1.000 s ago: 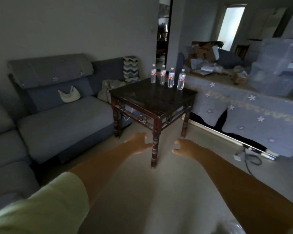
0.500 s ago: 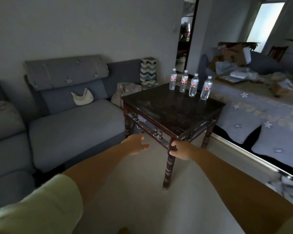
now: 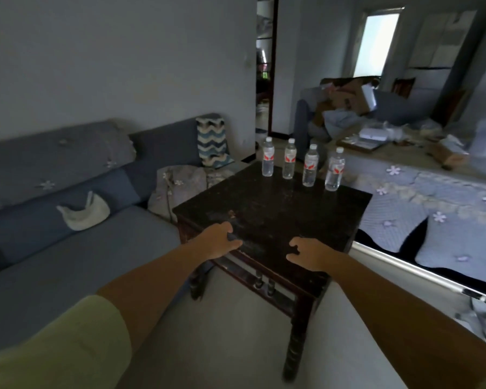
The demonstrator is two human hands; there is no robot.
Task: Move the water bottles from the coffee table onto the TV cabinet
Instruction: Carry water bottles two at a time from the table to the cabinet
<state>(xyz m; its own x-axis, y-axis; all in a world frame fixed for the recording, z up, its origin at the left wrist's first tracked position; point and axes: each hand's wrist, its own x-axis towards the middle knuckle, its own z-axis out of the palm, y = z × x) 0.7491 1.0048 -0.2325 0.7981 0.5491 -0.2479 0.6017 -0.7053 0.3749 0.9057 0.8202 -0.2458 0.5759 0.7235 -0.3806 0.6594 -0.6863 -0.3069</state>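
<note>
Several clear water bottles with red-and-white labels stand in a row along the far edge of the dark wooden coffee table; the leftmost bottle and the rightmost bottle bracket the row. My left hand and my right hand reach out over the table's near edge, fingers loosely curled, holding nothing. Both hands are well short of the bottles. The TV cabinet, draped in a pale flowered cloth, runs along the right.
A grey-blue sofa lies to the left with a white cap and a bag on it. Boxes and clutter sit on the cabinet's far end. A doorway opens behind the table. Cables lie on the floor at right.
I have come closer to the table. Both hands rose from in front of the table's leg to above its near edge. The bottles have not moved.
</note>
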